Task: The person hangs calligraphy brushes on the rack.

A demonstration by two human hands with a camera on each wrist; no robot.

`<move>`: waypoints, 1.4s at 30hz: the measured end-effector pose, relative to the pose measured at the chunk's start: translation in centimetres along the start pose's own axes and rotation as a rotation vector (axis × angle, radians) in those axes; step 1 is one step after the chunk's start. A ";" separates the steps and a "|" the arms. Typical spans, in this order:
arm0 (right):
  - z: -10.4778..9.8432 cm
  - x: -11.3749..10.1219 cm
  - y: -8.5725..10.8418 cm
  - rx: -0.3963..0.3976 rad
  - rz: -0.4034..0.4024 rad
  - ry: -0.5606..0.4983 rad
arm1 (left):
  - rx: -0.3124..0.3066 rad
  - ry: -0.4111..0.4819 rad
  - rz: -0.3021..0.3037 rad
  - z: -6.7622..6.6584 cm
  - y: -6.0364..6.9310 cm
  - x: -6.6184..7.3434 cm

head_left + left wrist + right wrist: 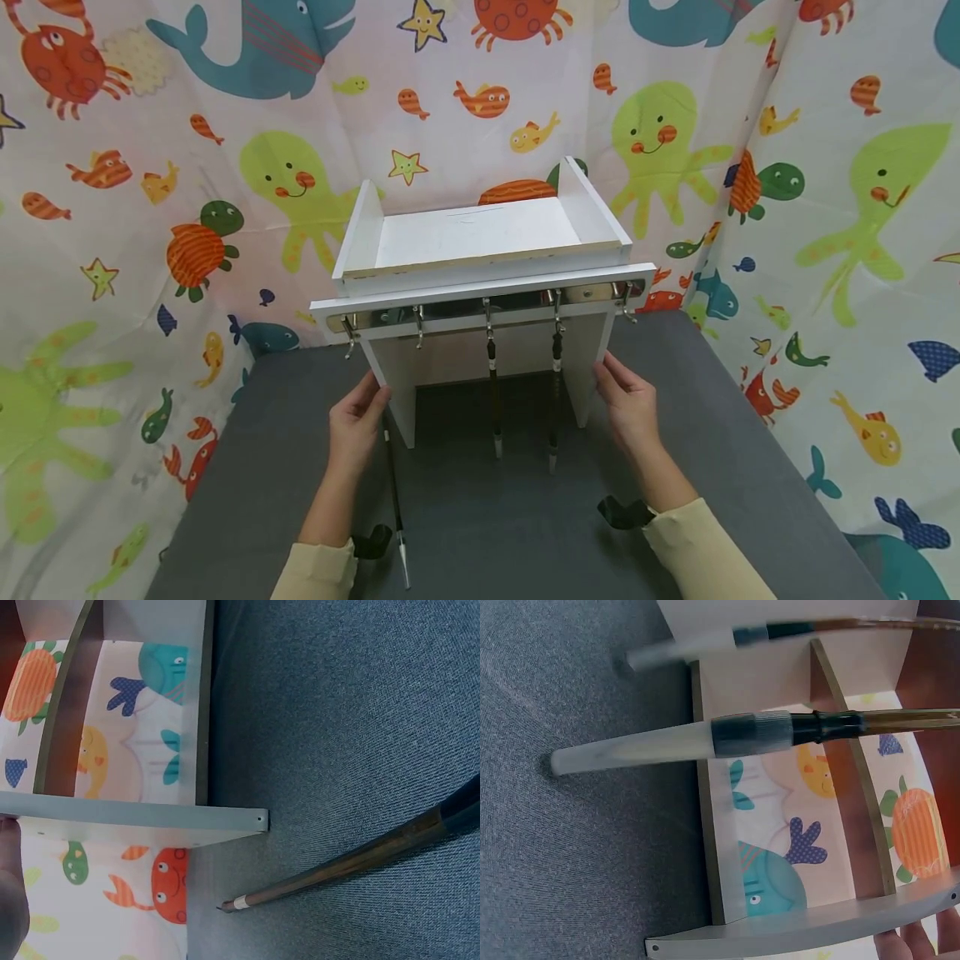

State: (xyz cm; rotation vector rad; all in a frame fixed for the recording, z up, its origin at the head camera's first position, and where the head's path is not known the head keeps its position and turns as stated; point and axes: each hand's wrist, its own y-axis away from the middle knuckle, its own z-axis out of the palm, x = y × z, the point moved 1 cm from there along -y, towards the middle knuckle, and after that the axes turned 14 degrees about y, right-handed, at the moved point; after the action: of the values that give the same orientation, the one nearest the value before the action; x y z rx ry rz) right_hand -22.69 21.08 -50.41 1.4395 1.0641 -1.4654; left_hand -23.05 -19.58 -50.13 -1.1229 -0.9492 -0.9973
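Note:
A white shelf (487, 271) with a row of metal hooks stands between the two hands. My left hand (356, 429) pinches the edge of its left side panel (393, 383), thumb in front. On the other side, my right hand (630, 408) grips the right side panel (588, 358) with its fingertips. Two brushes hang from hooks: one at the middle (495, 400), one to its right (555, 400); both show large in the right wrist view, the nearer brush (667, 746) with a pale tip. A third brush (395, 492) lies on the grey cloth by my left hand, its thin end in the left wrist view (337, 870).
Grey cloth (480, 517) covers the surface under the shelf. A curtain (450, 158) printed with sea animals hangs behind and along both sides. Dark straps with small black parts sit at both wrists, the left one (372, 542) near the third brush's tip.

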 end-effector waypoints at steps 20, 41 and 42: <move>-0.3 -0.3 0.1 -0.007 0.021 0.010 | 0.176 -0.016 -0.312 -2.9 4.3 0.7; -0.3 -0.2 0.0 0.009 0.022 0.010 | 0.276 -0.206 -0.490 -3.3 7.8 -5.5; -0.3 -0.2 0.0 0.008 0.021 0.008 | 0.277 -0.231 -0.480 -3.1 7.9 -5.6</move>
State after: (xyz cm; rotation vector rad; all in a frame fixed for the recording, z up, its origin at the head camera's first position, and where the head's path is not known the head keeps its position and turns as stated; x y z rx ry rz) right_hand -22.58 21.37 -50.18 1.4588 1.0455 -1.4517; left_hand -16.78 -20.74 -58.02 -0.8009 -1.5427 -1.0864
